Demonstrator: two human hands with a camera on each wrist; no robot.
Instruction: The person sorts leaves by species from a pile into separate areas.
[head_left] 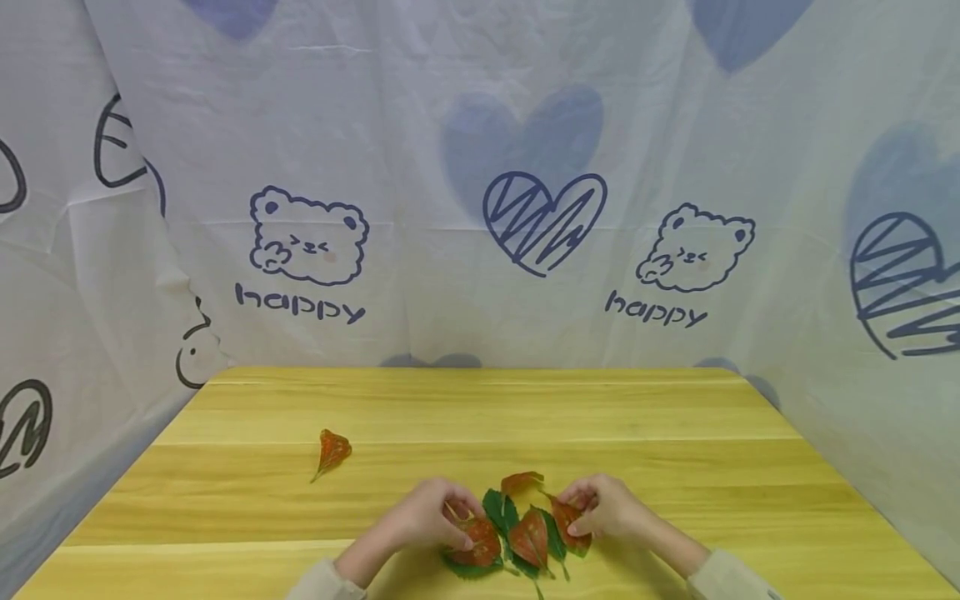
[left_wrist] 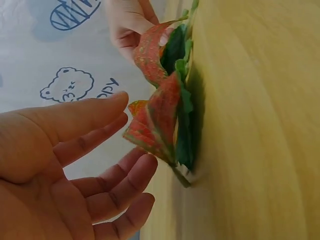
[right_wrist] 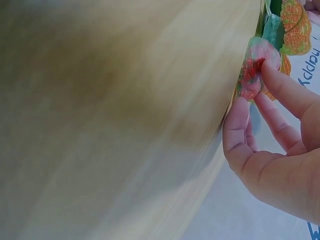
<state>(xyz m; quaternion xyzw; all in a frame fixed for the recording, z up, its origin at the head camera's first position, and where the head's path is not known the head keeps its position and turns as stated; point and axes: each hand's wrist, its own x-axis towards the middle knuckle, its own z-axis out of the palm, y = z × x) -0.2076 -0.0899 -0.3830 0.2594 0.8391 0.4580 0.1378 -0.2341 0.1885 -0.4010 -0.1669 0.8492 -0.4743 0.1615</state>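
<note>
Red leaves and green leaves lie in a cluster near the front of the table. My left hand (head_left: 438, 518) is at the left red leaf (head_left: 480, 546). In the left wrist view its thumb and fingers stand apart, with the tips close to the edge of that folded red leaf (left_wrist: 157, 117). At the right side of the cluster, my right hand (head_left: 607, 510) pinches another red leaf (head_left: 568, 525) between thumb and fingers. A red leaf (head_left: 529, 540) lies between the hands over green leaves (head_left: 501, 510). Behind them is a curled red leaf (head_left: 521, 482).
A single red leaf (head_left: 333, 451) lies apart on the wooden table (head_left: 645, 417), farther back and to the left. A white curtain (head_left: 420, 275) with printed hearts and bears hangs behind the table and along its sides.
</note>
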